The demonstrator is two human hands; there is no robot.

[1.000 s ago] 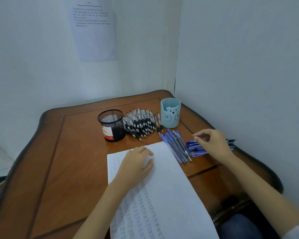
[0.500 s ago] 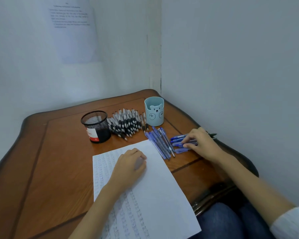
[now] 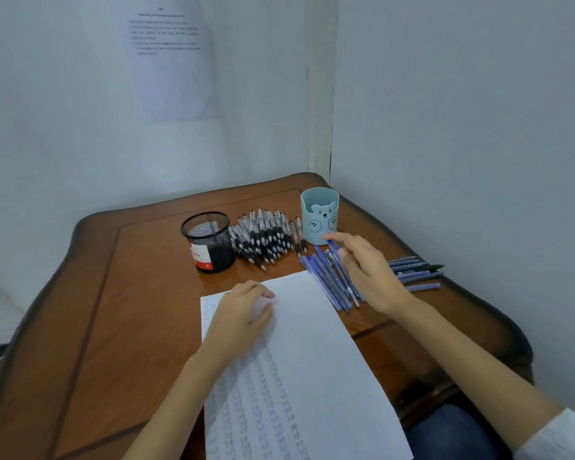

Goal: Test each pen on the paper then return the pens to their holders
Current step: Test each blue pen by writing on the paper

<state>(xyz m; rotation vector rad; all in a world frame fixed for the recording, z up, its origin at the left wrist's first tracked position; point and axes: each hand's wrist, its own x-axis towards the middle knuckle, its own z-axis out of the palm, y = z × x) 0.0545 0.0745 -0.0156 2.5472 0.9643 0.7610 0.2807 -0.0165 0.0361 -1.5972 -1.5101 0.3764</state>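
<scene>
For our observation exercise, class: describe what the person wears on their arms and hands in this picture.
The left hand and right hand are bare: no gloves, rings or watch show. A white sleeve covers the right arm above the forearm. The left forearm is bare as far as the picture shows.
</scene>
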